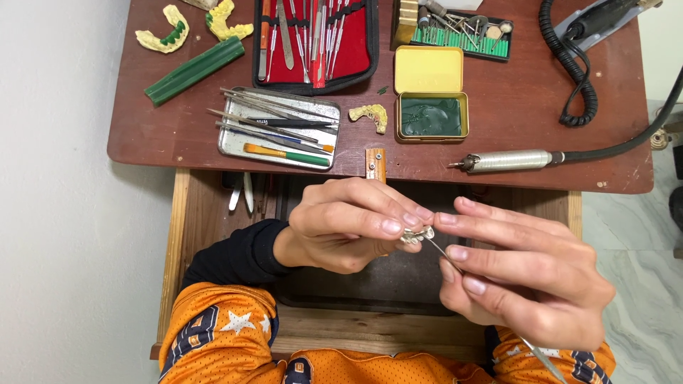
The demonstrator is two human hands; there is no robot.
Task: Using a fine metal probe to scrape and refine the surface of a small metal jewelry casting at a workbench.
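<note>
Small pale dental piece point(417, 235), cream-grey and lumpy, pinched between thumb and fingertips of the left hand point(348, 224) — grip closed on it, over the open drawer point(186, 227) just below the bench's front edge. Thin metal instrument point(491, 306) held in a closed grip by the right hand point(523, 274), its tip touching the piece, its shaft slanting down toward the lower right. Detail of the piece's surface too small to tell.

On the bench point(526, 107): near the front edge, a flat metal tray point(231, 142) of hand tools, just beside it a yellowish tooth cast point(373, 116), then an open yellow tin point(430, 92) with green wax inside. Along the front edge toward the right, a silver handpiece point(506, 161) on a black cable. At the back edge, an open red-lined instrument case point(316, 43) and a green bur stand point(469, 35). Back left corner: two yellow jaw casts point(196, 27) and a green wax bar point(193, 70). Back right corner: a coiled black cord point(573, 71).

Open room — bare wood right of the tin and left of the tray; hands close together over the drawer, well short of the bench edge.
</note>
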